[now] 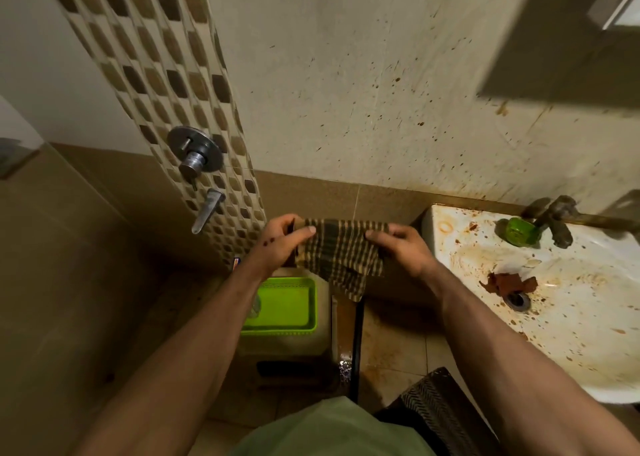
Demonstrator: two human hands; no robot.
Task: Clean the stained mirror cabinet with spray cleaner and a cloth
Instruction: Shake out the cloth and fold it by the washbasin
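Note:
A dark green and tan checked cloth (pixel 341 253) is stretched between both hands, in front of the wall at about waist height. My left hand (pixel 282 239) pinches its left top corner with thumb and fingers. My right hand (pixel 401 244) grips the right side, and the cloth's lower end hangs loose below. The mirror cabinet (pixel 568 36) juts out at the top right; only its underside and a sliver of mirror show. No spray cleaner can be made out.
A stained white sink (pixel 554 303) with a tap (pixel 557 218) and a green cup (pixel 519 230) is at the right. A green plastic tray (pixel 287 305) sits on a stool below my hands. Shower fittings (pixel 195 152) are mounted on the mosaic strip at the left.

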